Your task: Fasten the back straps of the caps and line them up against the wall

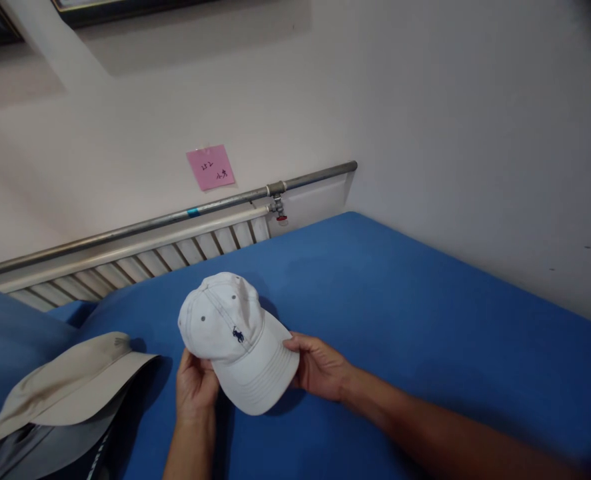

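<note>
Hands [198, 388] [321, 370] hold white rider-logo cap [240, 343]; pink note [210, 168] shows "252".

There are two hands [196, 387] [322, 370], at least three caps [225, 317] [75, 383] [72, 443], two picture frames [125, 13] [5, 30], one note [210, 167], one radiator [148, 262] and one valve [278, 205].

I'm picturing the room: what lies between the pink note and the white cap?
In the head view, from the pink note down to the white cap: the pipe, the radiator, then a strip of blue surface.
</note>
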A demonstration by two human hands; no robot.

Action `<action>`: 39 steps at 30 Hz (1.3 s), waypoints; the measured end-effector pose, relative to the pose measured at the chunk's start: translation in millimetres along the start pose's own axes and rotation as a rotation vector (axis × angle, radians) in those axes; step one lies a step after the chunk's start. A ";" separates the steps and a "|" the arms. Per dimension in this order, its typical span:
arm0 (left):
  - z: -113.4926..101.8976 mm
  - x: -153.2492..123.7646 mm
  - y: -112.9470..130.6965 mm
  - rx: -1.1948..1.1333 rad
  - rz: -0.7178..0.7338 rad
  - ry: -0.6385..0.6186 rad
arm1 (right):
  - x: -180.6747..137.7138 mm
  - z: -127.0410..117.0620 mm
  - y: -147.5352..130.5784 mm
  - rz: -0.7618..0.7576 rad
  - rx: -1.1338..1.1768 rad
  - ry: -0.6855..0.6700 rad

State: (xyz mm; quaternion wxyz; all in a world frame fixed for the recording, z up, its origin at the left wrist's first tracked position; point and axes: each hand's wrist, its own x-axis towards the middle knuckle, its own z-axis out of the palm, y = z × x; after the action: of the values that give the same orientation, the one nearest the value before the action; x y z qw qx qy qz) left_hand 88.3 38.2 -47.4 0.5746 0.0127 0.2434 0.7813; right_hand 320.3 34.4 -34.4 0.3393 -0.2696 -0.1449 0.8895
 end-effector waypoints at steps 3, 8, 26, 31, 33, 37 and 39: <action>8.5 -5.1 -0.1 0.006 0.037 0.073 | -1.2 0.6 4.0 -0.013 -0.040 0.029; 14.4 -10.0 -1.0 -0.024 0.005 0.122 | -0.2 3.5 8.3 -0.013 0.005 0.109; 19.8 -14.8 -3.6 0.064 0.012 0.133 | -2.8 7.1 10.8 -0.035 -0.057 0.046; 25.4 -25.8 -3.5 0.056 -0.010 -0.036 | -0.1 5.7 6.1 -0.019 0.037 0.086; 26.4 -26.9 -5.9 0.101 -0.010 -0.031 | -0.2 6.8 5.7 -0.022 0.043 0.086; 23.5 -22.9 -9.6 0.091 0.025 -0.019 | -1.9 9.8 7.8 -0.020 0.033 0.080; 20.7 -20.4 -9.5 0.070 0.052 -0.016 | -2.2 10.3 8.0 -0.022 0.051 0.112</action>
State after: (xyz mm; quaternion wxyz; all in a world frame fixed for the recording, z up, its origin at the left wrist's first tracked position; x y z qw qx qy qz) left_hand 110.0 29.4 -27.6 0.5553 0.0455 0.2658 0.7867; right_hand 311.5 26.3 -28.7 0.3636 -0.3087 -0.1059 0.8725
